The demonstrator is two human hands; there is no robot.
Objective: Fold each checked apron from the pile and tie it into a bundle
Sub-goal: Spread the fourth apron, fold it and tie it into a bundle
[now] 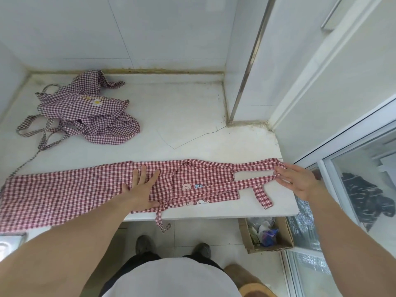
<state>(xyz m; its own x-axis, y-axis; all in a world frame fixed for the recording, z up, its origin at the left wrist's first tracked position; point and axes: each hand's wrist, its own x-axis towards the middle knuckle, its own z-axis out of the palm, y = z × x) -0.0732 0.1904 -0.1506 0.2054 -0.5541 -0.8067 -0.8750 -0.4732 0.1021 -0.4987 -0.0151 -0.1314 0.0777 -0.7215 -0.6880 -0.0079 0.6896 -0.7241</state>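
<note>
A long red-and-white checked cloth apron [85, 189] lies folded lengthwise along the front of the white stone counter [192, 129], with a crumpled pile of purple checked aprons [85, 112] behind it at the left. The left hand [141, 187] presses flat on its middle with fingers spread, while the right hand [297, 181] pinches the apron's checked neck strap [257, 166] at the counter's right end.

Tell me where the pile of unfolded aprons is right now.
The pile of checked aprons lies at the back left of the white counter near the wall corner, beyond the flattened apron that the left hand presses down.
</note>
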